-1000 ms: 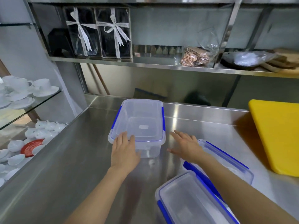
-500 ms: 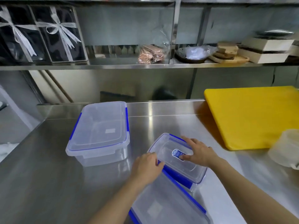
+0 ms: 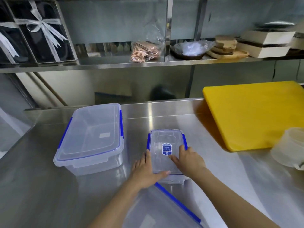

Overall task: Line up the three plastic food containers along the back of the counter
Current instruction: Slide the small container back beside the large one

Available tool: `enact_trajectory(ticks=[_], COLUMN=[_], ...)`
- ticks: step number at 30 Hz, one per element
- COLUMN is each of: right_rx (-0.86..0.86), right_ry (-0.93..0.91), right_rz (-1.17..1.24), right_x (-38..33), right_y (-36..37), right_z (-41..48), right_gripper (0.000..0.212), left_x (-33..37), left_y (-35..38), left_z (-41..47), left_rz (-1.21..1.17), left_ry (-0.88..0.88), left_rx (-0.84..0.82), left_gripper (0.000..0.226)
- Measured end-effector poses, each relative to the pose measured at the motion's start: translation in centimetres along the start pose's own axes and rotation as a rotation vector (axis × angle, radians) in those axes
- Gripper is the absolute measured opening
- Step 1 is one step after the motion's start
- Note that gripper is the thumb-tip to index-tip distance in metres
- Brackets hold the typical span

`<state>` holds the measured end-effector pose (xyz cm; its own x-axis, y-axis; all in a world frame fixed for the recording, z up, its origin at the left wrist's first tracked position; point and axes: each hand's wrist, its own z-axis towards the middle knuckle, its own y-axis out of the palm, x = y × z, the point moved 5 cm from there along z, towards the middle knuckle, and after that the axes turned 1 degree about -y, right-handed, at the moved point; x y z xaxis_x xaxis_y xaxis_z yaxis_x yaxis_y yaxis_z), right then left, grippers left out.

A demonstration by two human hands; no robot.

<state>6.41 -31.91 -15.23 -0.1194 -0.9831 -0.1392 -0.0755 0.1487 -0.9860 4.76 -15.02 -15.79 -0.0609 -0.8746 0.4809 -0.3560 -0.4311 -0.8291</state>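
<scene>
A large clear container with blue clips stands at the back left of the steel counter. To its right sits a small clear container with a blue label, squared to the counter. My left hand grips its near left corner and my right hand rests on its lid at the near right. A third clear container with a blue clip lies at the near edge, partly under my arms and cut off by the frame.
A yellow cutting board lies at the back right. A round whitish tub sits at the right edge. Above the counter a steel shelf holds ribboned black boxes, a plastic bag, wooden boards and trays.
My hands left the large container and took hold of the small one. It was turned from slanted to straight and moved off the third container toward the back.
</scene>
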Motion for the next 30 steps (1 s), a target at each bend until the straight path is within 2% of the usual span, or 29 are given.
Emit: enact_trajectory(ticks=[2, 4, 7, 9, 11, 14, 18, 21, 25, 30], right_rx=[0.023, 0.003, -0.228, -0.326, -0.317, -0.248, -0.107, 0.004, 0.034, -0.028], right_ry=[-0.009, -0.083, -0.315, -0.397, -0.421, -0.432, -0.434, -0.447, -0.416, -0.374], right_rz=[0.009, 0.023, 0.134, 0.155, 0.184, 0.254, 0.218, 0.174, 0.172, -0.012], right_x=[-0.1, 0.1, -0.1, 0.0, 0.3, 0.7, 0.8, -0.2, -1.7, -3.2], right_y=[-0.8, -1.1, -0.4, 0.0, 0.0, -0.2, -0.6, -0.7, -0.6, 0.5], right_z=[0.0, 0.0, -0.6, -1.0, -0.9, -0.1, 1.5, 2.3, 4.6, 8.8], right_gripper=[0.073, 0.081, 0.095, 0.101, 0.1, 0.088, 0.071, 0.064, 0.059, 0.063], left_x=[-0.6, -0.9, -0.5, -0.1, 0.5, 0.8, 0.9, 0.9, -1.2, -2.4], left_y=[-0.4, -1.1, -2.1, -2.3, -2.3, -2.2, -2.5, -2.6, -1.1, -1.2], left_z=[0.3, 0.2, -0.2, -0.7, -1.1, -1.3, -0.8, 0.2, 3.5, 7.8], left_rz=[-0.051, -0.068, -0.025, 0.034, 0.098, 0.144, 0.164, 0.231, 0.214, 0.205], left_ry=[-0.016, 0.024, 0.199, 0.304, 0.385, 0.408, 0.334, 0.281, 0.15, 0.089], left_rx=[0.024, 0.129, 0.368, 0.453, 0.471, 0.51, 0.544, 0.548, 0.324, 0.22], left_gripper=[0.112, 0.101, 0.063, 0.038, 0.023, 0.018, 0.02, 0.04, 0.08, 0.098])
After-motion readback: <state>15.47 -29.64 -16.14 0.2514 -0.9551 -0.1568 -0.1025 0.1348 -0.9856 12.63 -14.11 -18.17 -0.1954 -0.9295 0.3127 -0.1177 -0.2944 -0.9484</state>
